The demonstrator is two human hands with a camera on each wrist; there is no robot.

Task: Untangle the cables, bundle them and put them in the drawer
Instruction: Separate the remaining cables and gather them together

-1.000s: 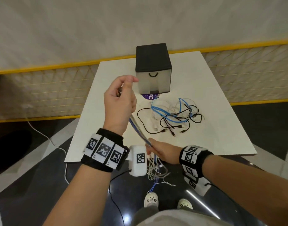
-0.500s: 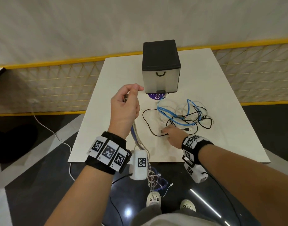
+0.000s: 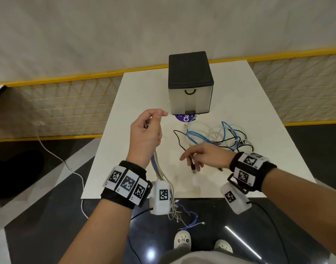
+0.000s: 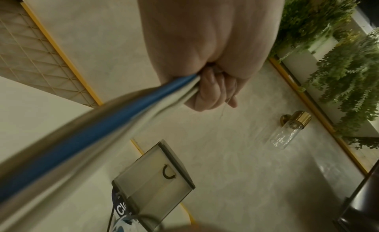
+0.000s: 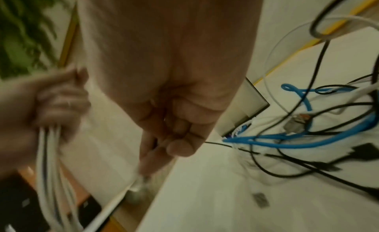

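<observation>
Fingers of left hand [image 3: 145, 133] curl around hanging cable bundle [image 3: 159, 170]; right hand [image 3: 205, 157] pinches black cable [image 3: 192, 165].

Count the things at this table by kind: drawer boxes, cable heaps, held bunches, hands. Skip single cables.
Drawer box: 1
Cable tangle lying on the table: 1
Cable bunch held in a grip: 1
Hands: 2, the left hand gripping the bunch, the right hand apparently pinching a black cable
Total: 5
</observation>
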